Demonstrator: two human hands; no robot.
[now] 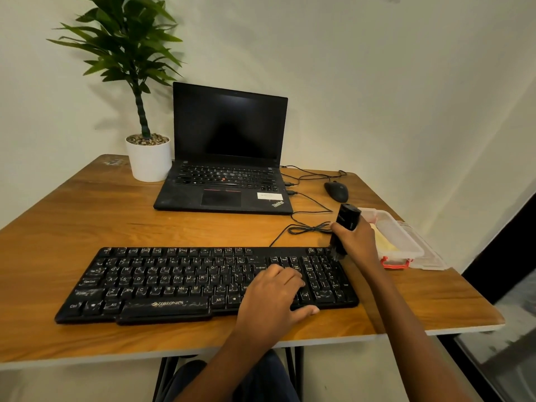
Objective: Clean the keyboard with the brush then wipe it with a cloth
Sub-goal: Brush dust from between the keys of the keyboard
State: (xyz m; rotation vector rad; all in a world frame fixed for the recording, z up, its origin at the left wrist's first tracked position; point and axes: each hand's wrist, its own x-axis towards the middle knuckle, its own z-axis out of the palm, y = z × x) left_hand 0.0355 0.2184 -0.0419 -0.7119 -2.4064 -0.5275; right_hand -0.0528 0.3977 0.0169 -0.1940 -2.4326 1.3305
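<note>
Head view, clock set on the table [87, 216], 12 at the far wall.

Across the near half, from 8 to 4: a black keyboard [179, 282], long edge toward the sitter, pale dusty smears on the keys.

At its 1 o'clock corner, over the number pad: a brush [346, 220], held upright, black handle up, bristles down on the top key rows.

Wrapped round the handle's lower part: right hand [358, 242], fingers curled tight about it. Probably gripped low for control of the tip, and upright to drive bristles into the gaps between keys.

At the keyboard's 4 o'clock: left hand [275, 294], fingers spread flat on the keys by Enter, thumb along the front edge, gripping nothing. Judged a bracing press, to stop the board sliding under the strokes.

Bristles at 1 o'clock of the left fingertips [285, 274]: near, not touching, number-pad keys between.

Wiping not yet begun.

At 3, just beside the right hand: a clear box [417, 250] with something pale yellow inside, maybe the cloth; cannot tell.

At 12: laptop [226, 158]. At 2: mouse [336, 191].
</note>
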